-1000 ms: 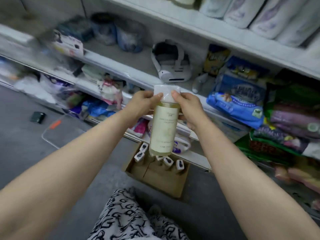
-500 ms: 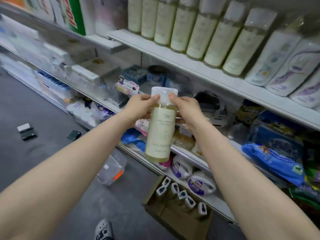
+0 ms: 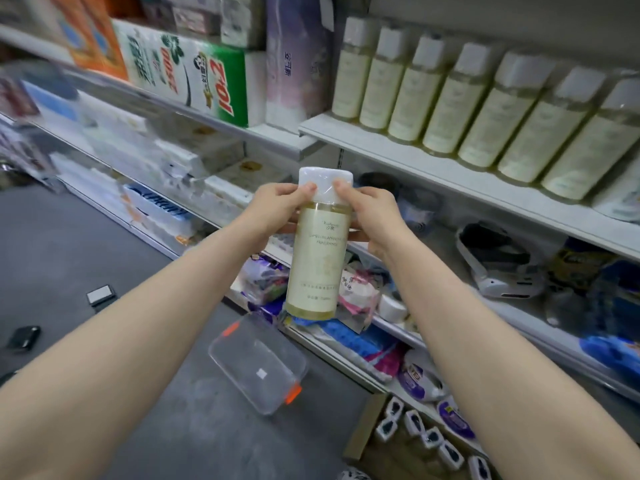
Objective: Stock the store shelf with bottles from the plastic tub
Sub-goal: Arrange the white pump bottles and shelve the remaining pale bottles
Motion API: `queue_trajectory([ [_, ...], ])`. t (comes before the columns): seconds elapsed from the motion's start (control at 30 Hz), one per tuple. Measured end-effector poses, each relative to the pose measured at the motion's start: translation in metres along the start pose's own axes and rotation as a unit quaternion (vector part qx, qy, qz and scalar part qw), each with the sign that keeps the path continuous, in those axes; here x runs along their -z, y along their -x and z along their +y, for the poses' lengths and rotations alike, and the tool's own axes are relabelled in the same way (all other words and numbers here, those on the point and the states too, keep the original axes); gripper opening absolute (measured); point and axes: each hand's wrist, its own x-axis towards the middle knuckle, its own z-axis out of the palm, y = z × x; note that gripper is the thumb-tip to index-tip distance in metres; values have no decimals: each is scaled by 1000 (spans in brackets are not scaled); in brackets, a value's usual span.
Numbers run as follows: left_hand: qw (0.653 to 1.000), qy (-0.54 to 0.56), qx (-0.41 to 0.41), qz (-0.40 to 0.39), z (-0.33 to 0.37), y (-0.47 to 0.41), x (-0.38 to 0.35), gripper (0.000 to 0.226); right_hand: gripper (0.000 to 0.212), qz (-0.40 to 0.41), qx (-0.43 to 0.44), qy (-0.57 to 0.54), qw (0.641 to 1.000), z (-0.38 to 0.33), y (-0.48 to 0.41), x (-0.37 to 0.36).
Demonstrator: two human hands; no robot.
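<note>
We face long white metal shelving (image 3: 450, 157) packed with goods, standing on a dark grey speckled floor (image 3: 86, 244) beneath it.

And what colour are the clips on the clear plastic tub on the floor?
Orange; the clips on the tub show best, and only, in the head view.

Even, soft overhead light — no hard shadows; left shelves (image 3: 104, 161) smeared by motion blur, edges bowed by wide-angle.

Upper shelf (image 3: 450, 164): row of cream-labelled bottles (image 3: 485, 109) standing upright, touching; grey floor (image 3: 104, 258): clear plastic tub (image 3: 258, 367), cardboard box (image 3: 398, 452) beside the bottom shelf.
</note>
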Motion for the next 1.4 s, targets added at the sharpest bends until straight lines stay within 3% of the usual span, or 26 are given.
queue_trajectory([
  [0.57, 999, 28, -37, -10, 28, -144, 61, 33, 48, 22, 31, -14, 999, -46, -154, -46],
  [0.67, 998, 37, -46, -14, 34, -174, 69, 25, 54, 25, 42, -6, 999, -52, -183, -50],
  [0.8, 997, 52, -57, -27, 42, -205, 74, 21, 38, 34, 56, -4, 998, -65, -210, -52],
  [1.4, 970, 39, -184, -152, 119, -343, 88, 25, 40, 235, 140, -15, 962, -151, -283, -55],
])
